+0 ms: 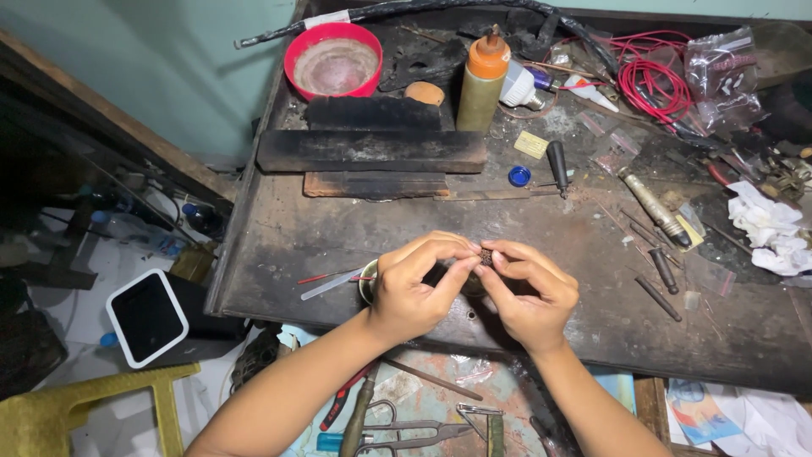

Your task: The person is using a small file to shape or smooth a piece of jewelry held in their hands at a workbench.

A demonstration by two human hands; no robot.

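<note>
Both hands' fingers pinching small dark bead (485, 256) — left hand (412, 292) steadying, right hand (531, 298) working, best kept low over desk (338, 228).

head view: single camera worn on the person's head | faces steeply down over the near edge of the table (338, 228) | close, both forearms in frame | far edge at top | no second view

Both forearms rise from the lower edge and converge at centre. Left hand (414, 292) and right hand (529, 296) meet fingertip to fingertip (thumbs and forefingers pinched), remaining fingers curled.
</note>
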